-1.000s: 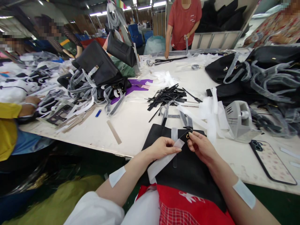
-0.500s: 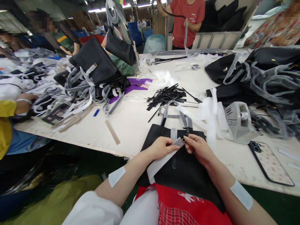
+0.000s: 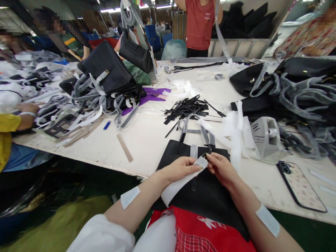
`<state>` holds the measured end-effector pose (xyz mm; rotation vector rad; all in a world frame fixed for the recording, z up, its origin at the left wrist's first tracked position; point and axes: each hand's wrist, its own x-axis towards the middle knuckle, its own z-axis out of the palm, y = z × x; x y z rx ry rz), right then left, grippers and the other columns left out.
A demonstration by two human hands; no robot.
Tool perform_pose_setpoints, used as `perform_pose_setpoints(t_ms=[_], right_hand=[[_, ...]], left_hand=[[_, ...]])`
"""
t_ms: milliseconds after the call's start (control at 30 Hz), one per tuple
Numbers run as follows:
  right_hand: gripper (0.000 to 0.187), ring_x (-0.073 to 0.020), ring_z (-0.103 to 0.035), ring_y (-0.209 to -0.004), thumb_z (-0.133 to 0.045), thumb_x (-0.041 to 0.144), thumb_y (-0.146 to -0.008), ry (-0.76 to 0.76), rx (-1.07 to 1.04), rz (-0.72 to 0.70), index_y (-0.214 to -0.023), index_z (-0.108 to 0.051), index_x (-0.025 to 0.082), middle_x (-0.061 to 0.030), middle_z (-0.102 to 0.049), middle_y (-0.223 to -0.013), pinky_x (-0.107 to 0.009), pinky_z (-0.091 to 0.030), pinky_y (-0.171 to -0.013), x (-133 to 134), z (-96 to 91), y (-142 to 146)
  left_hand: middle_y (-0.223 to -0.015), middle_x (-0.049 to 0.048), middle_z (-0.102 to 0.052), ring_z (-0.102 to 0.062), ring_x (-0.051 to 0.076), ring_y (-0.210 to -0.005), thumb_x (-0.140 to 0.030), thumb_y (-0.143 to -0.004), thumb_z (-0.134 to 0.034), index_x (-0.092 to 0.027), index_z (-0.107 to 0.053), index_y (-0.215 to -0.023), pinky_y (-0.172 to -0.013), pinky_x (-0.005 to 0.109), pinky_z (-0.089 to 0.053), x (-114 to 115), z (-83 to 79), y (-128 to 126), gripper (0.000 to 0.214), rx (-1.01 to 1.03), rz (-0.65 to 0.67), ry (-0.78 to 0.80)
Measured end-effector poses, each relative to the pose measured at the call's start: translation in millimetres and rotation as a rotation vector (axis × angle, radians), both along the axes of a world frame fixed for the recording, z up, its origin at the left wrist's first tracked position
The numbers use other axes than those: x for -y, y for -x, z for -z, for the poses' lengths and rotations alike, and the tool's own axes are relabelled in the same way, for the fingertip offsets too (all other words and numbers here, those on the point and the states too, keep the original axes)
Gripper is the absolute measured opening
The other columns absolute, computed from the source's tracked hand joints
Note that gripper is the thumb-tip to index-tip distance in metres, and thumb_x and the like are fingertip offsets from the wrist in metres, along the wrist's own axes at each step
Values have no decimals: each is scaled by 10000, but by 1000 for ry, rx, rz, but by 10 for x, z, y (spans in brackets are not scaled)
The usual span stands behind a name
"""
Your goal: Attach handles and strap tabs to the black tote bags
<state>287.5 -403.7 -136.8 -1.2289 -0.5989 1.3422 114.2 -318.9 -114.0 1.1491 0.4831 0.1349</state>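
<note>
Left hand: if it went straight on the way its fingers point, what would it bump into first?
Most likely the right hand, whose fingertips are close to the end of the white strip in the left hand. Depth is hard to judge here.

A long white table [image 3: 147, 140] is stretching across the room, its near edge slanting down toward the right. Dark green floor [image 3: 105, 180] is showing below that edge, sinking into shadow at lower left. Overhead, strip lights [image 3: 112, 9] are glowing white beneath a dim ceiling [image 3: 78, 7]. Far side of the table: blue crates [image 3: 150, 32] are standing well back, and a pale bluish sack [image 3: 173, 49] is slumping just right of them. Brown panels [image 3: 179, 29] are rising behind. Further right, a metal-railed bin [image 3: 237, 49] is holding heaped black material [image 3: 244, 21].
</note>
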Motion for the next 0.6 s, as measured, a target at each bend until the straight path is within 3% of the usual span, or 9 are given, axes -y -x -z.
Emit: perform_pose_setpoints(t_ms=[233,367,600], right_hand=[[426,-72,-389,-410,-741,498,-731,11,141,-43,-549,-534,173,36,-499,-496,-227,-246,-406,8,64,-38],[411,-81,-410,-428,-732,502,-738,9,178,-74,-557,-565,174,32,-506,-506,-229,-273,-421,9,87,-22],[454,-77,-412,-423,-682,580,-749,46,57,-49,-603,-582,162,25,-511,-537,-228,-277,-414,-16,84,-64]], left_hand=[[-890,91,-686,-612,115,-634,-513,-747,-670,-102,-658,-909,-635,240,-472,27,-35,-33,442,-98,-3,-120],[-917,109,-698,-639,119,-630,-494,-767,-653,-101,-661,-881,-640,254,-508,40,-68,-66,409,-100,-9,-103],[-807,100,-708,-635,121,-566,-507,-736,-675,-93,-656,-803,-582,249,-512,74,-56,-189,420,-173,-86,-79]])
